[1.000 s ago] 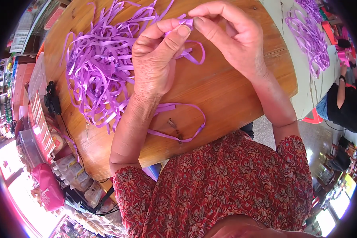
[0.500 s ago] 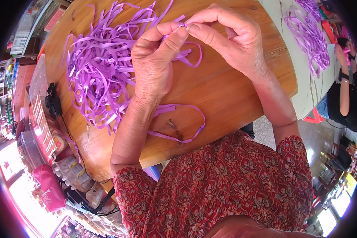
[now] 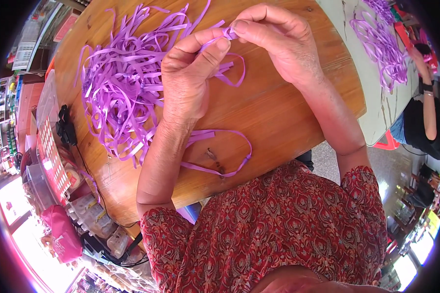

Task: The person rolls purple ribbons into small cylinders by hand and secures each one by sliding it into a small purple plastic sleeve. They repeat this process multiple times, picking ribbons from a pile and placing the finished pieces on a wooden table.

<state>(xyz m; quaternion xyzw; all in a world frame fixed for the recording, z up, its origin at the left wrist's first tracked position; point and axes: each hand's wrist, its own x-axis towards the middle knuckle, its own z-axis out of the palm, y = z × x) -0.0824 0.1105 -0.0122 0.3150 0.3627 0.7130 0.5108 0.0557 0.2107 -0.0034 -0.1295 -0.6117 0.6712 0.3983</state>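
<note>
Both hands met above the wooden table (image 3: 278,122), pinching one purple ribbon (image 3: 228,34) between them. The left hand (image 3: 190,73) gripped it between thumb and forefinger; the right hand (image 3: 278,44) clamped the same spot with its fingertips, so the two touched there. From that pinch the ribbon hung down in a loop over the tabletop. To the left lay a ribbon pile (image 3: 122,83) — loose purple strips, tangled and fanned out. A separate ribbon loop (image 3: 230,151) rested flat on the table near the left forearm. Beyond the table's right edge, more ribbons (image 3: 381,44) lay on a pale surface — beside another person's arm (image 3: 428,97).
</note>
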